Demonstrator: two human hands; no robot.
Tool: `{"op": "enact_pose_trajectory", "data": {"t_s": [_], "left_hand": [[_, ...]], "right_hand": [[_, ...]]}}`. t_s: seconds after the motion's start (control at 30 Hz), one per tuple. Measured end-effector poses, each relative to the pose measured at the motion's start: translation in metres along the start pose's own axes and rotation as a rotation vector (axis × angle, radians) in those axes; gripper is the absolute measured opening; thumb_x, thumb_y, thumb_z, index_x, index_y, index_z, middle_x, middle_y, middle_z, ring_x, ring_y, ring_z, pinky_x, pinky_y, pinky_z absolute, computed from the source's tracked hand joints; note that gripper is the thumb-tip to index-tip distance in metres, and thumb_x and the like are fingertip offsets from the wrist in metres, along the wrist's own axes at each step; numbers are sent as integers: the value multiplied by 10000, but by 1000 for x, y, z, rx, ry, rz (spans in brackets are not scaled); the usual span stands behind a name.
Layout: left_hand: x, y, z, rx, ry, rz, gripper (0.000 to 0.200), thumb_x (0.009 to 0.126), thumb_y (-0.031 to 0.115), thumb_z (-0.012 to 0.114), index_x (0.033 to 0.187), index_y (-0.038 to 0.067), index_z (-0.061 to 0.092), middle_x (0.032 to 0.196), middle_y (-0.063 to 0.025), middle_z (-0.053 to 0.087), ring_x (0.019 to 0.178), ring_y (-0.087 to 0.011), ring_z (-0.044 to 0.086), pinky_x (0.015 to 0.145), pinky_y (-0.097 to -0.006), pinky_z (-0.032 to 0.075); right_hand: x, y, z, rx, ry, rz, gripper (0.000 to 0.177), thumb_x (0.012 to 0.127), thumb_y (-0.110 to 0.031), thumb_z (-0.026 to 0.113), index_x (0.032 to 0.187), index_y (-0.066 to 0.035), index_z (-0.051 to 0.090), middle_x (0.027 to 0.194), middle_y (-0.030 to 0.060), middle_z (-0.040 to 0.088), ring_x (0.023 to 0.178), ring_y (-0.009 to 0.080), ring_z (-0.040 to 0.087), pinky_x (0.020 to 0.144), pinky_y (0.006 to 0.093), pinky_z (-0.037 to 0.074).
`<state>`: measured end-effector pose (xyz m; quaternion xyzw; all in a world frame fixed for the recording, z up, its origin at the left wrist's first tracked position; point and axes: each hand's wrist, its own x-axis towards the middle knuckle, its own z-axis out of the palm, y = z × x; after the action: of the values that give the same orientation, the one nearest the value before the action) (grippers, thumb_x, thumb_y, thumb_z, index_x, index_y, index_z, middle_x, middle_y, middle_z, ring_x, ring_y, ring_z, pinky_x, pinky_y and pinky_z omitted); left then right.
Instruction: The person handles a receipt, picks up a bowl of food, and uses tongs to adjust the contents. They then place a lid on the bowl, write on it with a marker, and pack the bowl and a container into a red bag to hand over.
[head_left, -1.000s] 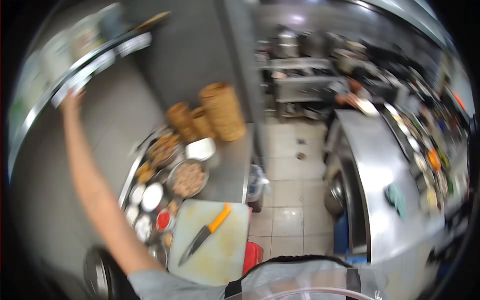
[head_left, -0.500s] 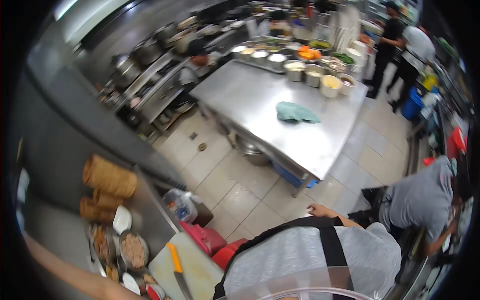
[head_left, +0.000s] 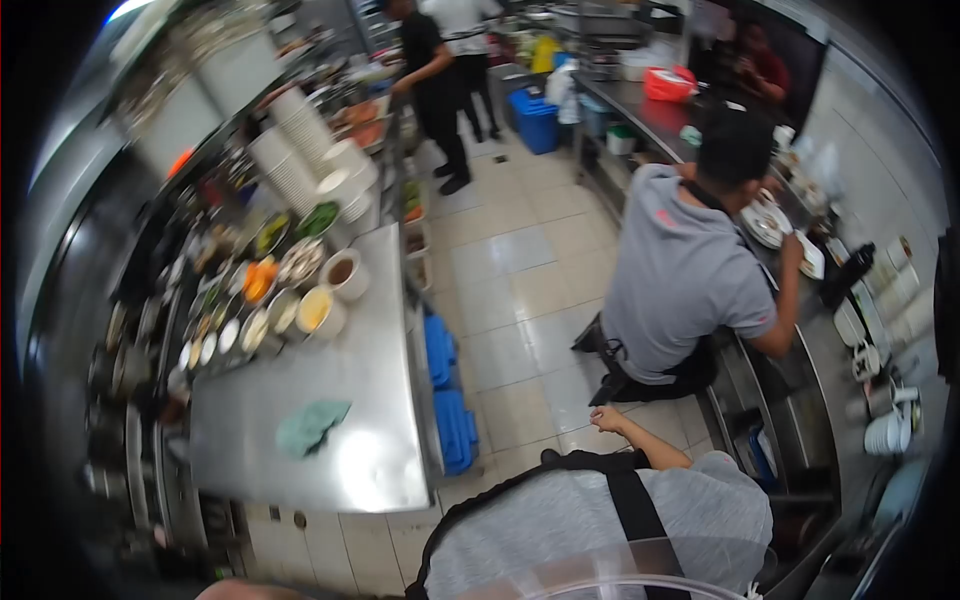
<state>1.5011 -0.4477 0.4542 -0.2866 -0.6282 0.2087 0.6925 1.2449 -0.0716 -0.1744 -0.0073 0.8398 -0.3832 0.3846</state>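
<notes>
**Right hand hangs free over kitchen floor, left hand out of frame**

Right hand [head_left: 605, 418] hangs low at the person's side over the tiled floor [head_left: 520, 290], touching nothing. Nothing seen in it. Fingers look loosely bent, but it is too small and blurred to tell released from clenched. Left hand not in frame, state cannot be told; only a sliver of bare arm [head_left: 232, 590] shows at the bottom edge.

Blue crates [head_left: 447, 400] sit left of the right hand, stacked on the floor against the edge of a steel surface [head_left: 375, 400], apart from the hand. Further left on that surface lies a crumpled green cloth [head_left: 310, 425]. Ahead of the cloth is a cluster of metal bowls with sauces and chopped food, one of them a bowl of yellow sauce [head_left: 315, 310]. Beyond these stand stacks of white plates [head_left: 290, 165].

Just ahead and right of the right hand, a co-worker in a grey shirt [head_left: 680, 280] leans over the right-hand counter, back to the camera, near but not touching. Stacked white cups [head_left: 886, 432] sit far right. Well ahead, a person in black [head_left: 428, 70] stands by a blue bin [head_left: 535, 120]. A red container [head_left: 665, 85] sits on the far counter.
</notes>
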Motion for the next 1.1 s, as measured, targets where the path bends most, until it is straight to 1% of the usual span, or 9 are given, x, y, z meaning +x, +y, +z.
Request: {"op": "enact_pose_trajectory", "data": {"t_s": [0.13,0.23,0.33,0.37,0.5,0.63,0.83,0.97,1.1], "left_hand": [[-136,79,113,-164,-586,-432,520,751,-2,610,1155,128,310,1251,-242,325,1085,-370,460,839,-454,472],[-185,150,204,-482,-609,-1020,561,737,-38,591,1232,73,353,1294,-230,313,1165,-386,394,973,-452,341],[-195,177,265,-671,-995,-1273,652,715,-23,633,1301,56,359,1324,-238,276,1202,-424,335,1006,-424,291],[-213,181,280,-791,-1097,-1323,633,732,27,647,1296,51,361,1306,-217,315,1200,-394,352,1003,-395,305],[-309,168,329,-1187,-1660,-1230,626,781,277,635,1300,61,362,1214,-215,472,1141,-393,440,941,-411,383],[-337,121,412,-671,-1901,-1175,652,752,309,659,1289,69,378,1123,-198,522,1031,-378,520,863,-439,432],[-349,85,585,-779,-1581,-907,632,749,332,652,1254,47,398,1088,-208,525,965,-379,534,807,-449,449],[-337,125,697,-1179,-1485,-554,591,770,355,624,1250,81,412,1058,-172,553,965,-350,552,789,-435,460],[-317,167,791,-1647,-1414,-247,603,771,341,625,1264,88,387,1070,-172,546,976,-349,549,791,-446,454]], "right_hand": [[4,-6,-42,235,111,46,232,823,-183,606,1034,-87,594,774,64,617,616,131,616,410,245,400],[6,-27,-50,348,104,-4,233,814,-148,574,1040,-95,585,782,52,619,635,121,618,416,231,391],[22,-60,-41,332,-26,8,296,793,-165,620,1056,-38,572,840,100,625,612,155,588,573,294,498],[37,-71,-36,211,-191,-7,348,835,-263,547,1175,-199,508,931,50,612,783,147,609,591,320,461],[122,-120,-14,46,-551,-267,377,840,-287,558,1182,-141,499,963,65,611,836,156,582,689,309,459],[211,-212,-42,-176,-560,-493,374,849,-292,554,1164,-94,508,950,68,610,862,161,567,744,302,451],[309,-355,-186,22,-295,-438,365,884,-265,539,1194,-76,501,940,71,613,830,145,569,777,287,452],[329,-392,-297,361,177,-542,331,898,-233,510,1197,-89,504,1008,69,612,871,142,574,780,283,447],[305,-400,-381,800,362,-256,291,908,-221,498,1171,-98,515,1047,63,615,888,137,591,724,263,444]]}}
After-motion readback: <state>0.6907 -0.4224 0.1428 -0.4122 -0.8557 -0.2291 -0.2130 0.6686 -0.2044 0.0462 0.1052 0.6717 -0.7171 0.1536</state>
